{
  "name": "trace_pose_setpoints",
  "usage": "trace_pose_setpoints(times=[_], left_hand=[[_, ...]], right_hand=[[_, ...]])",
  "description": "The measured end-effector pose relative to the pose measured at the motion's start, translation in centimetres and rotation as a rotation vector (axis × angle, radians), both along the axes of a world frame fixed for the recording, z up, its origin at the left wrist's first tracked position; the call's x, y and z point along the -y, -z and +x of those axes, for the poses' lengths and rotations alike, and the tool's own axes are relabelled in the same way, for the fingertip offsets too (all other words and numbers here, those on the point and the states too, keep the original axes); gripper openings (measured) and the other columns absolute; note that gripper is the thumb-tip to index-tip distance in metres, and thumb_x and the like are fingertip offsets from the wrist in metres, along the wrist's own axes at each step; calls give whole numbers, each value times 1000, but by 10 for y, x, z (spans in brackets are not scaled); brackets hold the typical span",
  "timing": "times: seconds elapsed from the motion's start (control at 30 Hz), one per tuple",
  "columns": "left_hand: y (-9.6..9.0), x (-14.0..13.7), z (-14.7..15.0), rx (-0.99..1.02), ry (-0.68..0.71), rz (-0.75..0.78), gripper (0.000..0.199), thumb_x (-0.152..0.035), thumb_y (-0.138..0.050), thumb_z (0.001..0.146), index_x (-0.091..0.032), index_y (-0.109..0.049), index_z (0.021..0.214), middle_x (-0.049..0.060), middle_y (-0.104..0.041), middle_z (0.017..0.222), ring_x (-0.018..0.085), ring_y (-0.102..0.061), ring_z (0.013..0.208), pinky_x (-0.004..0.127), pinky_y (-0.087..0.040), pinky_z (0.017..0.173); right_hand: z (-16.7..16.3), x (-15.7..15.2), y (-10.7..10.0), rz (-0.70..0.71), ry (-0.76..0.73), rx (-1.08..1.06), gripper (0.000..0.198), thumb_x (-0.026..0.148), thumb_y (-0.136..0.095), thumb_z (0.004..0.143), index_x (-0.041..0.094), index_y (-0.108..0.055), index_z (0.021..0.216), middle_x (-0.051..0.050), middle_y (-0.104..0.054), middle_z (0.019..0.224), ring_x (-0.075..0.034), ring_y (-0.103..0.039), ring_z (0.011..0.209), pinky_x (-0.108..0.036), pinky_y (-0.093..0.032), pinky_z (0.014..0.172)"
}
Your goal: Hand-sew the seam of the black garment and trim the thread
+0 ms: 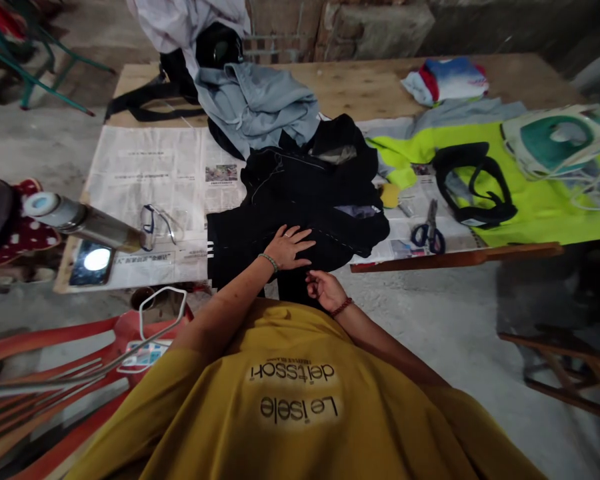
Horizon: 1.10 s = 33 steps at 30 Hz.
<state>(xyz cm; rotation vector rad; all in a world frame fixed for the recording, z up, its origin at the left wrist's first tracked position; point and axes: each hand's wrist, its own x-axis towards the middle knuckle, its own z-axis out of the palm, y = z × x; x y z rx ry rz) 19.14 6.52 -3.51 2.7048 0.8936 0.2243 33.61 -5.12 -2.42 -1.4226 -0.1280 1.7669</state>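
Note:
A black garment (310, 180) lies spread on the newspaper, with a dashed line of white stitches along it and white stripes at its left end. My left hand (290, 248) rests flat on its near part, fingers spread. Just to the right, at the near edge of the cloth, is my right hand (326, 290). Its fingers are curled with thumb and forefinger together; whatever they may hold is too small to make out. A crumpled grey-blue garment (260, 103) touches the far side of the black one.
Newspaper (145, 153) covers much of the wooden table (360, 87). To the left stand a flask (85, 220), glasses (157, 225) and a phone (91, 263). Scissors (430, 230), a black strap (475, 187), neon-yellow cloth (540, 207) and an iron (555, 140) lie right. A red chair (105, 333) stands near left.

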Motion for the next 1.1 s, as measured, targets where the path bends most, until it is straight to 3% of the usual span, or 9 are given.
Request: trace_pose_setpoints(times=[0.4, 0.77, 1.1], left_hand=[[-2, 0, 0, -34, 0, 5, 59, -57, -53, 82, -32, -48, 135, 4, -35, 150, 34, -29, 137, 58, -17, 111], [-4, 0, 0, -44, 9, -17, 60, -60, -51, 82, -32, -48, 135, 3, -35, 150, 34, -27, 137, 59, -16, 111], [-1, -2, 0, -55, 19, -42, 63, -61, -52, 81, -32, -46, 137, 1, -35, 151, 35, -24, 139, 60, -13, 111]], right_hand=[[-1, 1, 8, 31, 12, 66, 14, 15, -68, 61, 14, -54, 63, 0, -60, 56, -8, -46, 36, -21, -26, 34], [9, 1, 14, -82, 63, 71, 14, 11, -56, 65, 18, -44, 60, 5, -48, 46, -6, -37, 32, -19, -23, 33], [23, 5, 16, -76, 26, 101, 16, 12, -54, 63, 19, -40, 59, 5, -46, 44, -5, -34, 32, -19, -23, 34]])
